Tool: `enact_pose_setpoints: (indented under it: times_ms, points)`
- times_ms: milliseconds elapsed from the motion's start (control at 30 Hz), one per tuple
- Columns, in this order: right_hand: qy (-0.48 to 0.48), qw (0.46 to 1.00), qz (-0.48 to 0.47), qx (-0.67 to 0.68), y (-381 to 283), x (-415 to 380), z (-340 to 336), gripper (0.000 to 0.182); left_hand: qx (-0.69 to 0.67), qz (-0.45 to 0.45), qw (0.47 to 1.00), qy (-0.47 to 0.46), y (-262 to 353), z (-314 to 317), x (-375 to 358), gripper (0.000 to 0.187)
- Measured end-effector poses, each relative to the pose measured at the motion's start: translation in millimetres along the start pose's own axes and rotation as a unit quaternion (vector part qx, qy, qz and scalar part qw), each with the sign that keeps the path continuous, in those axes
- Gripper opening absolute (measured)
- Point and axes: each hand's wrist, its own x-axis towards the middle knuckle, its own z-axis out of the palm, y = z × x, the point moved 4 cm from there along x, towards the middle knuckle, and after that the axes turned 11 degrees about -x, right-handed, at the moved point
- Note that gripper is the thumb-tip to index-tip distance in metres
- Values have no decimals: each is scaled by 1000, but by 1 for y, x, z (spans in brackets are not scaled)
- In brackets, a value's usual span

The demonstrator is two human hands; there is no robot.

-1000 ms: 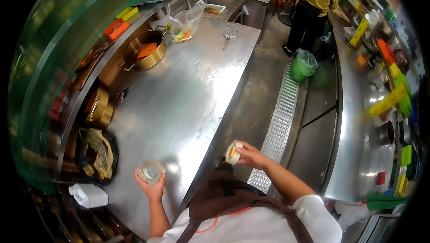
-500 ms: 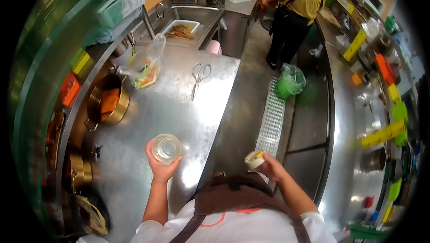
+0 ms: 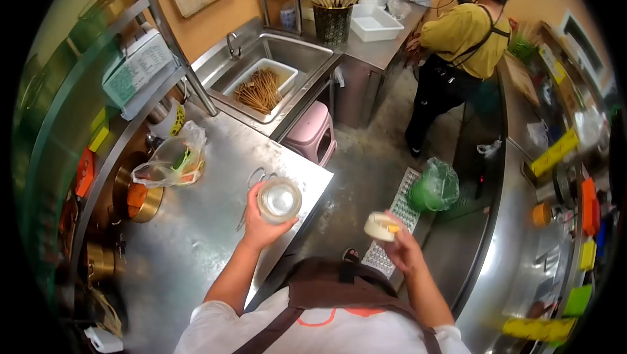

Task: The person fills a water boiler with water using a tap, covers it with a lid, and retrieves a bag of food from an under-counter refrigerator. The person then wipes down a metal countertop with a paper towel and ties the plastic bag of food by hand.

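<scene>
My left hand (image 3: 262,223) is wrapped round a clear round glass jar (image 3: 279,200), held above the corner of the steel counter (image 3: 196,249). Scissors (image 3: 256,176) lie on the counter, partly hidden behind the jar and hand. In my right hand (image 3: 406,249) is a pale round lid (image 3: 379,226) with a small yellow-orange thing at its side, held over the aisle. Jar and lid are apart.
A sink (image 3: 297,53) holds a white tray (image 3: 287,78) of brown sticks. A pink stool (image 3: 312,128), a green lined bin (image 3: 434,187) and a person in yellow (image 3: 467,37) stand ahead. A vegetable bag (image 3: 189,164) and brass pot (image 3: 151,205) sit left.
The view has moved forward and tilted up towards the sink. My left hand with the jar is now near the counter corner, over the scissors. The other person's head now shows.
</scene>
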Motion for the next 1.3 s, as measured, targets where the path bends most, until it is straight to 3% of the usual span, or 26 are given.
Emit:
enact_pose_setpoints:
  times_ms: [67, 233, 333, 433, 533, 667, 733, 800, 900, 1100, 1133, 1233, 1267, 1300]
  points:
    - [-42, 998, -29, -37, -48, 45, 1, 82, 56, -18, 998, 0, -8, 30, 30, 95]
    - [-67, 968, -170, -173, -147, 151, 31, 89, 2, 0, 1000, -19, -10, 107, 111, 93]
    - [-53, 946, -224, -226, -174, 201, 50, 94, -19, -9, 999, -28, -29, 147, 156, 94]
    - [-58, 856, -329, -395, -181, 255, 35, 99, -28, 11, 998, -47, -40, 178, 203, 96]
    - [-73, 790, -356, -494, -200, 297, 25, 98, -52, 5, 997, -57, -49, 201, 243, 95]
    - [-98, 747, -365, -547, -227, 349, 14, 98, -59, 7, 997, -59, -66, 225, 295, 96]
    - [-101, 764, -342, -538, -242, 371, 9, 97, -33, -3, 998, -50, -74, 234, 315, 96]
    - [-127, 702, -374, -593, -260, 395, 3, 95, -29, -16, 998, -56, -85, 244, 332, 96]
    - [-149, 666, -383, -623, -281, 426, 1, 92, 9, -21, 999, -41, -106, 262, 355, 97]
    - [-197, 662, -375, -618, -319, 490, -27, 89, 11, -53, 998, 29, -119, 305, 405, 97]
    - [-192, 664, -379, -615, -326, 499, -32, 89, 14, -50, 998, 23, -121, 315, 414, 97]
    - [-113, 603, -415, -672, -341, 517, -46, 89, -17, -59, 996, 69, -147, 344, 431, 93]
    - [-106, 597, -410, -682, -343, 523, -51, 92, -128, -110, 982, 90, -155, 358, 439, 93]
    - [-95, 591, -393, -698, -346, 528, -55, 94, -144, -103, 980, 94, -159, 367, 444, 92]
